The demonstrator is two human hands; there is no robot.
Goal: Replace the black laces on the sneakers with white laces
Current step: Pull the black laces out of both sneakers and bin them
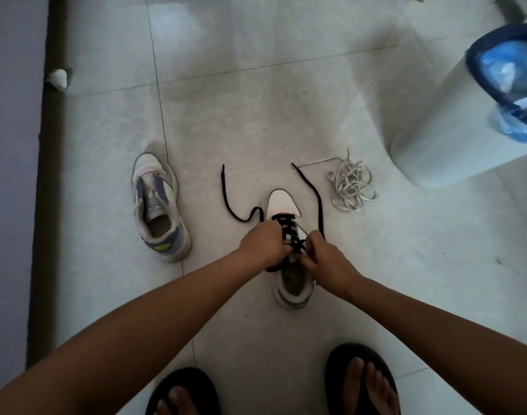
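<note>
On the pale tiled floor [256,115], just past our sandals [361,381], our left hand [263,242] and right hand [323,256] pinch the black lace [289,232] on the near sneaker [289,265]; beyond lie the laceless sneaker [159,205] and tangled white laces [350,184].

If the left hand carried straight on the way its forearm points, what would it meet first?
Probably the laced sneaker it already touches: the left hand points up and right, into the black lace crossings. Depth is unclear.

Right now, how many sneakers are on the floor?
2. One unlaced sneaker lies apart to the left; the other sneaker, with its black lace in place, sits under the left hand and right hand. None seems hidden.
</note>
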